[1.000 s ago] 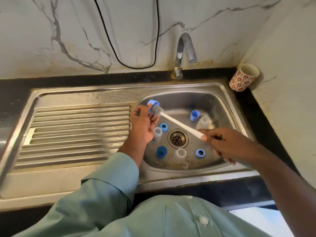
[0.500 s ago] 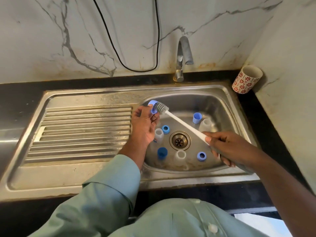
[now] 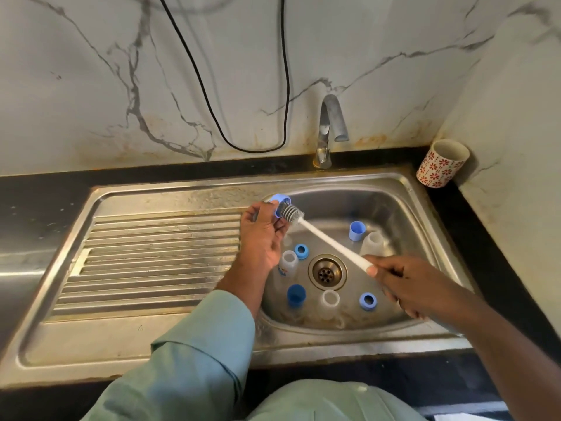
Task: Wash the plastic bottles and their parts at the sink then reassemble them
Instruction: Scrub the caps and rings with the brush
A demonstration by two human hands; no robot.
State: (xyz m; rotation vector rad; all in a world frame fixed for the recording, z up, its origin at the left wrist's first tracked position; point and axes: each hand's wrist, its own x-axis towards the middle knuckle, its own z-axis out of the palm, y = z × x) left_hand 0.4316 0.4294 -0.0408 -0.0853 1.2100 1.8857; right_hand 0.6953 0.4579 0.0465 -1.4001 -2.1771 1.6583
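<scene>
Pinching a blue cap [image 3: 280, 202] in my left hand [image 3: 261, 235] over the sink's [image 3: 403, 189] back-left rim. My right hand [image 3: 416, 284] grips the brush [image 3: 321, 235] handle, its bristles touching the cap's opening.

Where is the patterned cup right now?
In the head view, the red-flowered cup leans in the far right corner of the black counter, against the marble wall, right of the tap.

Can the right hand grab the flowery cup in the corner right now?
Probably not yet: the right hand is gripping the brush over the sink. The way to the flowery cup looks free, but the brush must go first.
</scene>
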